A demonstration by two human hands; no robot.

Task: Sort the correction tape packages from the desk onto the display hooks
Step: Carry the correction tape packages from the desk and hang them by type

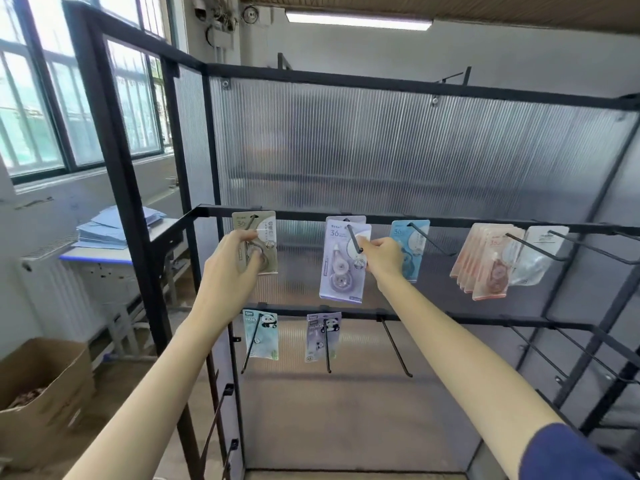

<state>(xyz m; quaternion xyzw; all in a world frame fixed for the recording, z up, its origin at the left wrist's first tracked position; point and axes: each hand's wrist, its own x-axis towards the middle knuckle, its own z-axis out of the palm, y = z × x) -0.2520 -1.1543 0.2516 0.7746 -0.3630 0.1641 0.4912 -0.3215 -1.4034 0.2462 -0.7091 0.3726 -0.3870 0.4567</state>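
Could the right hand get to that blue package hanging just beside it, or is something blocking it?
Probably yes. The blue package hangs on the hook right next to the right hand, with nothing between them. But that hand is pinching the purple package at its hook, so it would likely have to let go first.

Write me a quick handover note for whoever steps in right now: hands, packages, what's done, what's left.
Left hand grips the beige package on the upper rail's leftmost hook.
Right hand pinches the lavender package at the next hook, threaded but near the tip.
Already hung: blue package, a pink stack and a white package on the upper rail; two panda packages on the lower rail.
Left: seat both held packages, then fill the bare lower hook. The desk supply is out of view.
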